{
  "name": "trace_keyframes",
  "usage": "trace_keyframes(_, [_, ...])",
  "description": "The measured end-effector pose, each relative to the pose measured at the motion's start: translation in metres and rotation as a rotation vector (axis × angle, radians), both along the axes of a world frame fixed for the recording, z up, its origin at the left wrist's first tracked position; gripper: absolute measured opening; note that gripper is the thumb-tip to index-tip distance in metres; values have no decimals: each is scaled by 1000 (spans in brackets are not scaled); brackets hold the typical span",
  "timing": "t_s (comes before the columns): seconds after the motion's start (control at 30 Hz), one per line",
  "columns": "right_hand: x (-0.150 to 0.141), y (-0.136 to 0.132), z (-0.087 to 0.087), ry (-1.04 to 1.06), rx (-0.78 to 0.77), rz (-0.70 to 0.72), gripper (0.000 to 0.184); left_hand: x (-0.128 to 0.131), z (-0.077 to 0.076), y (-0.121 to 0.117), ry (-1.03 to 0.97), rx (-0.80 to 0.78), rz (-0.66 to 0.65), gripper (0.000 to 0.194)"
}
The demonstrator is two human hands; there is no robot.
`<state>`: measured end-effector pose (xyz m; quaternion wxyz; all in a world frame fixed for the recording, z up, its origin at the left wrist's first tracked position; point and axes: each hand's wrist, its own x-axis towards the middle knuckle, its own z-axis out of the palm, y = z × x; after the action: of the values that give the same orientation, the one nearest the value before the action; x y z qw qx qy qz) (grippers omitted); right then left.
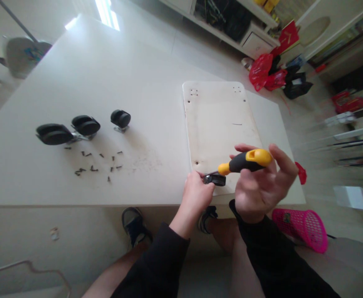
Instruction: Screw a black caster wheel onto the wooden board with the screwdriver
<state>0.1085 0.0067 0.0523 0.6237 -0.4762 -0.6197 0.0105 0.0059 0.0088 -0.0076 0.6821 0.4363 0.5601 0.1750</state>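
Note:
My right hand [262,182] grips a screwdriver [245,161] with a black and yellow handle, its tip pointing left and down at a black caster wheel [215,179]. My left hand [197,194] holds that caster against the near corner of a pale wooden board [219,120] lying on the white table [107,82]. The board has small screw holes at its corners. Three more black casters [85,126] stand at the left of the table, with several small dark screws [97,165] scattered in front of them.
A pink mesh basket [302,227] sits on the floor at the right, below the table edge. Red bags [262,70] and dark items lie on the floor beyond the table. My knees and sandalled feet [134,223] are under the table's front edge.

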Motion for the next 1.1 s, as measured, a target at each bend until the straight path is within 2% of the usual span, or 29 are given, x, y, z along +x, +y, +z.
trace_keyframes(0.1, [1, -1, 0, 16, -68, 59, 51, 1, 6, 1, 73, -44, 13, 21])
trace_keyframes(0.27, [2, 1, 2, -95, 19, 13, 65, 1, 5, 0, 84, -49, 15, 26])
trace_keyframes(0.5, [-7, -2, 0, 119, -66, 78, 54, -2, 10, 2, 107, -43, -28, 24])
trace_keyframes(0.7, [-6, -1, 2, 94, -16, 91, 57, -1, 11, 2, 111, -32, -53, 20])
trace_keyframes(0.87, [-8, -2, 2, 76, 5, 56, 57, -2, 9, 0, 107, -22, -40, 28])
trace_keyframes(0.97, [-9, -3, 3, 74, 24, -2, 56, -6, 12, 1, 126, 34, -61, 31])
trace_keyframes(1.1, [-7, 1, 6, 71, 154, -120, 53, -11, 18, 4, 261, 248, -137, 31])
